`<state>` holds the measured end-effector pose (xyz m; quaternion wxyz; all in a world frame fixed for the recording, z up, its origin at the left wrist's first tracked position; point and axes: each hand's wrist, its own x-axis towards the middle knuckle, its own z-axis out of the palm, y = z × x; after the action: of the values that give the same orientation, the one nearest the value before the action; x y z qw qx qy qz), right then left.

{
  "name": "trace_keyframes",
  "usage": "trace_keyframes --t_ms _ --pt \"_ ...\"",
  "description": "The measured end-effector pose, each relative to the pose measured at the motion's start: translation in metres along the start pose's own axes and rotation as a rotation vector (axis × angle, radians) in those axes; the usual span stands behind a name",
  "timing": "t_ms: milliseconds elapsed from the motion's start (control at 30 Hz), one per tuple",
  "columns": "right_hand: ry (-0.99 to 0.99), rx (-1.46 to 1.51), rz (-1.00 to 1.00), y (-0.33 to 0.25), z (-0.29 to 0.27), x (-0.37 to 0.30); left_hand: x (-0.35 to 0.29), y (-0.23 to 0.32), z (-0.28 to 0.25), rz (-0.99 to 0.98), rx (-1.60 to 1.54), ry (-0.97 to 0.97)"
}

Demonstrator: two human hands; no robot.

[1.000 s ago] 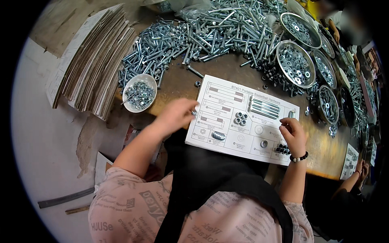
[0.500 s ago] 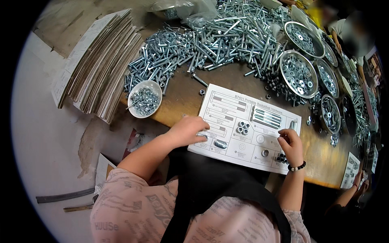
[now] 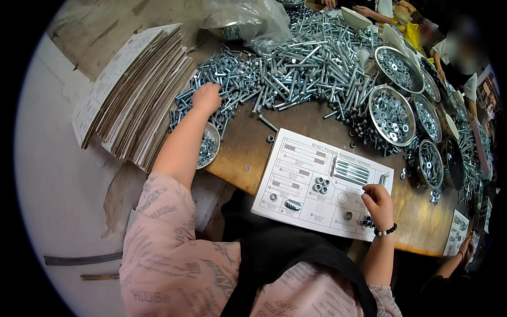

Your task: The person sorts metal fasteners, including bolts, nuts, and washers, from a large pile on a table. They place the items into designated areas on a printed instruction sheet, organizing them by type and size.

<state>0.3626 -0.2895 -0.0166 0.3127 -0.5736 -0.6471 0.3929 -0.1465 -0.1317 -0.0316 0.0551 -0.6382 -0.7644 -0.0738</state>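
Note:
My left hand point(image 3: 207, 99) reaches into the near left edge of a large pile of bolts point(image 3: 301, 68); its fingertips are hidden among the metal. Above the right side of a printed hardware card point(image 3: 280, 208), my right hand point(image 3: 378, 205) hovers with fingers loosely bent and apart, nothing visible in it. Several long bolts point(image 3: 350, 171) lie side by side on the card. Around them are a cluster of nuts point(image 3: 321, 185), a short stack of washers point(image 3: 293, 205), a single nut point(image 3: 273, 197), a ring-shaped part point(image 3: 347, 215) and dark-centred nuts point(image 3: 367, 222), partly behind my right hand.
A white bowl of small hardware point(image 3: 210, 145) stands under my left forearm. Stacked cards point(image 3: 142, 90) lean at the left. Metal bowls of washers point(image 3: 392, 113) line the right side. Another person's hands point(image 3: 466, 249) are at a second card point(image 3: 456, 232) on the far right.
My left hand has left the card's left edge and moved up and away to the bolt pile, uncovering a nut on the card. My right hand stays over the card.

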Motion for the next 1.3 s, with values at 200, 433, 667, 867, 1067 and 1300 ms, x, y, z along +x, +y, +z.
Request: trace_keyframes --t_ms 200,433,667,867,1067,1300 --pt "0.019 -0.012 0.003 0.004 -0.001 0.000 0.017 0.001 0.005 0.016 0.238 -0.244" --pt "0.014 -0.054 -0.015 -0.004 0.004 0.003 0.000 0.013 -0.012 -0.004 0.016 -0.091" --pt "-0.036 -0.041 -0.093 -0.011 0.016 0.012 -0.090 0.109 -0.027 0.523 -0.512 -0.125" --pt "-0.040 -0.042 -0.092 -0.011 0.010 0.009 -0.148 0.152 -0.011 0.832 -0.455 -0.268" --pt "0.036 -0.019 -0.005 0.014 -0.009 -0.005 -0.151 0.158 -0.021 0.762 -0.193 -0.299" --pt "0.133 0.038 0.086 0.037 -0.033 -0.021 -0.161 0.145 -0.016 0.722 -0.394 -0.421"
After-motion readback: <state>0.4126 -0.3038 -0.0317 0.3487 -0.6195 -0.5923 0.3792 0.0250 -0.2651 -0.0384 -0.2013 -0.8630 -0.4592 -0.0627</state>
